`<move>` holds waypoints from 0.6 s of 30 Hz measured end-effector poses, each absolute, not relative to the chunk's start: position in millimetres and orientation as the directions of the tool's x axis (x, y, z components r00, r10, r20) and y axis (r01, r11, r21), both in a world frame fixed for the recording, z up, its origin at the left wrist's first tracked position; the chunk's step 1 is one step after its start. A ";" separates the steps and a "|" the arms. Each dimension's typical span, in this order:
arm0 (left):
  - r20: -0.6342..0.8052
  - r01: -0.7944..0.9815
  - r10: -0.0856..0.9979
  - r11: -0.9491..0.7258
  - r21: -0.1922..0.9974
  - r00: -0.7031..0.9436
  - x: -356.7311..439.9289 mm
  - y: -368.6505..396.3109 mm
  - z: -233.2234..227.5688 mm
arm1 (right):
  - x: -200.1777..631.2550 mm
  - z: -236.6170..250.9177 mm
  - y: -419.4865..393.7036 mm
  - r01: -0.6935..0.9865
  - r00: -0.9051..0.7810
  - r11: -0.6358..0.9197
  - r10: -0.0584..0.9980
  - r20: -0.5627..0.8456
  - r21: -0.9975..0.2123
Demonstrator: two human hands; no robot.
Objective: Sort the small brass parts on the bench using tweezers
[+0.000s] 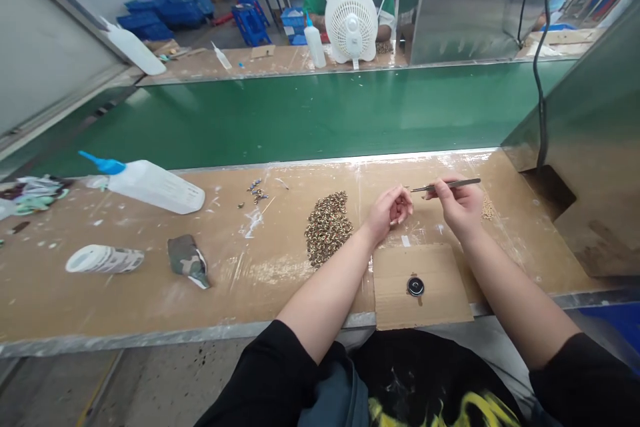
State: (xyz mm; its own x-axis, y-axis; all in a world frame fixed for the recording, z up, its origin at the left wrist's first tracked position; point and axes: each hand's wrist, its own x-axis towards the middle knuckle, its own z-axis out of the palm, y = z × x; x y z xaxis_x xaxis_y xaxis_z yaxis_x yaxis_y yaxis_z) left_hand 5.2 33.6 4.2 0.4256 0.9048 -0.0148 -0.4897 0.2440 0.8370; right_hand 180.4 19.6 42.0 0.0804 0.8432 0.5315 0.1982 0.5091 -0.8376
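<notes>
The right hand point(461, 203) pinches metal tweezers point(445, 185) between thumb and fingers, tips pointing toward the left hand point(389, 211). The left fingers are curled together near the tweezer tips; whatever they hold is too small to make out. Both hands hover over the cardboard-covered bench point(150, 280), forearms reaching in from below. Just left of the left hand lies a loose pile of small ring-shaped parts point(326, 227). On a cardboard square point(440, 293) near the bench edge sits a small black round part point(415, 286). A squeeze bottle with a blue nozzle point(150, 183) lies on its side, contents hidden.
</notes>
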 end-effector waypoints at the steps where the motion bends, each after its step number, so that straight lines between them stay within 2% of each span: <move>1: -0.014 -0.498 0.902 0.251 0.830 0.431 4.5 33.5 4.1 | 178.6 34.7 22.8 0.193 0.070 0.512 0.844 0.533 -0.837; 6: -0.026 -0.492 0.890 0.276 0.826 0.456 5.1 32.8 5.1 | 183.5 12.2 23.8 0.183 0.028 0.555 0.822 0.569 -0.811; 14: -0.107 -0.449 0.865 0.357 0.819 0.491 6.9 31.4 4.8 | 183.9 16.5 22.7 0.183 -0.037 0.659 0.746 0.664 -0.730; 18: -0.137 -0.445 0.857 0.387 0.807 0.496 5.5 30.8 5.3 | 183.0 16.4 20.9 0.167 -0.048 0.653 0.754 0.655 -0.739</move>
State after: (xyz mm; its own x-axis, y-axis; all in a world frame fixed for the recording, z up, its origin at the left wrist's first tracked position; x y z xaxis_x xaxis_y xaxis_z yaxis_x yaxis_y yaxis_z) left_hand 5.5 30.8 5.3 0.4963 0.8572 -0.1373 -0.4454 0.3872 0.8073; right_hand 183.0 20.9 16.4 -0.0481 0.7540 0.6551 0.1674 0.6526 -0.7389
